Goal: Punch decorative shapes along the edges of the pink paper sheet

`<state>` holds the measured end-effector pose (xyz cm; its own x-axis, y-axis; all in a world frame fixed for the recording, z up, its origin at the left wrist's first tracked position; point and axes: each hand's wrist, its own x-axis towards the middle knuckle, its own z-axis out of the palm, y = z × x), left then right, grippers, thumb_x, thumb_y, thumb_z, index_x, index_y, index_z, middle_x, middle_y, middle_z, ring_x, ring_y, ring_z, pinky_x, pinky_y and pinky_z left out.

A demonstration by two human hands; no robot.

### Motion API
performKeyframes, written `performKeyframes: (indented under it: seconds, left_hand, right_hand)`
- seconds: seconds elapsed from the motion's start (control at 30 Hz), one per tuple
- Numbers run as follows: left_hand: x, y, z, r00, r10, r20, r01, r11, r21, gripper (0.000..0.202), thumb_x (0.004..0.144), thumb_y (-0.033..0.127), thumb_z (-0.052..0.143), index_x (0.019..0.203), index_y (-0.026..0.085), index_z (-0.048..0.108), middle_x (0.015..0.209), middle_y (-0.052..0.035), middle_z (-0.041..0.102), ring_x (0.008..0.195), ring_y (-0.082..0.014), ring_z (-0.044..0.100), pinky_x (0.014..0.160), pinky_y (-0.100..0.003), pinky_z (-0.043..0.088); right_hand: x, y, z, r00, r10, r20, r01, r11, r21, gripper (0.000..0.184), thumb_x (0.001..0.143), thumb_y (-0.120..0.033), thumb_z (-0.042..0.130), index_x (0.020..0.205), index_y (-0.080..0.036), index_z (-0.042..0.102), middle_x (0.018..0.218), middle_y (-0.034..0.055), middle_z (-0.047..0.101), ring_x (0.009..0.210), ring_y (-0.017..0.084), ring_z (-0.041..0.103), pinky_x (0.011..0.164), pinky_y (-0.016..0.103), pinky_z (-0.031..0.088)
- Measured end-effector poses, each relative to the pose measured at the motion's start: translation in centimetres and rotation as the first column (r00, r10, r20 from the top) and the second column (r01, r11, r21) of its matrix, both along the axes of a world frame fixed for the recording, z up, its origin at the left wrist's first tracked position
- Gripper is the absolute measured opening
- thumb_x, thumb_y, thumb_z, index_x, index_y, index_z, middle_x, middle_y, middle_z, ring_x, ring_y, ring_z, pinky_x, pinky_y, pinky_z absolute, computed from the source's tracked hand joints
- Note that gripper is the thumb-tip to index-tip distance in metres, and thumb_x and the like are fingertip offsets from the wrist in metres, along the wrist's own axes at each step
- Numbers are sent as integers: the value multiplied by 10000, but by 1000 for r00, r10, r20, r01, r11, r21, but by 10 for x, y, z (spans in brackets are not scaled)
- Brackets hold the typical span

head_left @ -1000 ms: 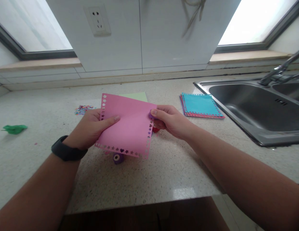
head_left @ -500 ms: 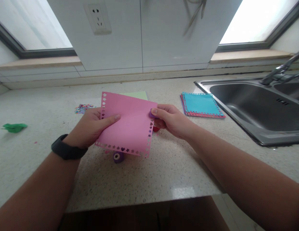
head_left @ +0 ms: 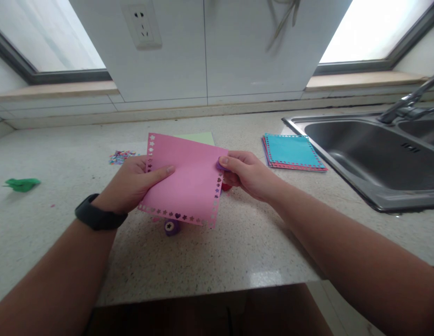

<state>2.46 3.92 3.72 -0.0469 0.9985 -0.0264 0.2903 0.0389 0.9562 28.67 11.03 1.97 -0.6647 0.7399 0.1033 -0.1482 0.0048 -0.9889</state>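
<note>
I hold a pink paper sheet (head_left: 189, 179) above the counter; small stars and hearts are punched along its left, bottom and right edges. My left hand (head_left: 133, 184) grips the sheet's left side, thumb lying on top. My right hand (head_left: 246, 175) is closed round a small purple punch (head_left: 220, 165) set on the sheet's right edge. A second purple punch (head_left: 171, 227) lies on the counter under the sheet's lower edge. Something red (head_left: 226, 187) peeks out below my right hand.
A light green sheet (head_left: 199, 138) lies behind the pink one. A stack of punched blue and pink sheets (head_left: 292, 152) sits by the steel sink (head_left: 374, 158). Paper confetti (head_left: 120, 157) and a green scrap (head_left: 21, 185) lie at left. The counter's front edge (head_left: 210, 291) is near.
Almost nothing has moved; the pink sheet and both hands have shifted very slightly, and the punch stays on the right edge.
</note>
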Motion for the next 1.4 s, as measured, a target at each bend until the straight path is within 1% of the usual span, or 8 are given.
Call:
performKeyframes:
  seconds: [0.1, 0.2, 0.37, 0.73, 1.0, 1.2, 1.3, 1.4]
  left_hand:
    - [0, 1, 0, 1000, 3, -17, -2, 1000, 8, 307, 775, 435, 772, 899, 156, 742, 706, -44, 723, 523, -167, 637, 421, -223, 484]
    - [-1, 1, 0, 1000, 0, -3, 0, 1000, 4, 327, 779, 442, 770, 933, 155, 744, 724, -59, 736, 538, -188, 659, 425, -236, 496]
    - [-2, 1, -2, 1000, 1, 8, -1, 1000, -3, 309, 782, 445, 770, 873, 152, 743, 701, -64, 737, 524, -198, 667, 413, -242, 499]
    - [-1, 1, 0, 1000, -29, 6, 29, 1000, -6, 286, 792, 439, 762, 857, 162, 741, 701, -47, 735, 525, -182, 652, 421, -233, 489]
    - [3, 0, 3, 999, -27, 35, 27, 1000, -9, 281, 784, 428, 766, 855, 158, 734, 709, -42, 726, 545, -171, 634, 439, -228, 488]
    - [2, 0, 4, 999, -21, 32, 21, 1000, -13, 283, 787, 442, 763, 868, 173, 732, 698, -30, 719, 543, -163, 624, 448, -225, 477]
    - [2, 1, 4, 999, -28, 40, 29, 1000, -9, 286, 788, 451, 760, 847, 173, 733, 662, -29, 708, 510, -155, 599, 431, -224, 454]
    - [1, 2, 5, 997, -41, 65, 42, 999, -20, 303, 794, 456, 754, 894, 171, 737, 680, -38, 721, 500, -156, 593, 428, -231, 446]
  right_hand:
    - [-1, 1, -1, 1000, -6, -6, 6, 1000, 0, 298, 927, -420, 617, 753, -186, 556, 574, -58, 428, 484, 90, 392, 477, 251, 357]
    - [-1, 1, -1, 1000, -10, 3, 10, 1000, -5, 303, 923, -429, 619, 755, -186, 553, 570, -60, 423, 481, 88, 387, 475, 246, 359]
    - [0, 0, 1, 1000, -9, 29, 10, 1000, -2, 304, 931, -433, 605, 765, -185, 548, 569, -62, 423, 486, 87, 384, 482, 242, 367]
    - [1, -1, 3, 998, -26, 59, 24, 999, 23, 311, 932, -440, 605, 771, -176, 569, 576, -54, 437, 503, 85, 395, 488, 237, 370]
    - [-3, -3, 4, 997, -69, 18, 69, 997, 41, 299, 923, -408, 615, 736, -178, 575, 548, -62, 429, 473, 79, 385, 467, 231, 372]
    - [-1, 2, 5, 998, -49, 43, 48, 998, 43, 374, 940, -474, 572, 701, -187, 546, 535, -50, 439, 472, 91, 404, 466, 253, 327]
    - [4, 6, 9, 996, -90, 17, 89, 995, 42, 359, 937, -455, 567, 696, -191, 534, 542, -51, 424, 478, 92, 387, 462, 256, 281]
    - [10, 12, 13, 981, -192, 21, 189, 978, 93, 330, 939, -446, 539, 726, -194, 550, 546, -51, 425, 479, 97, 378, 462, 266, 248]
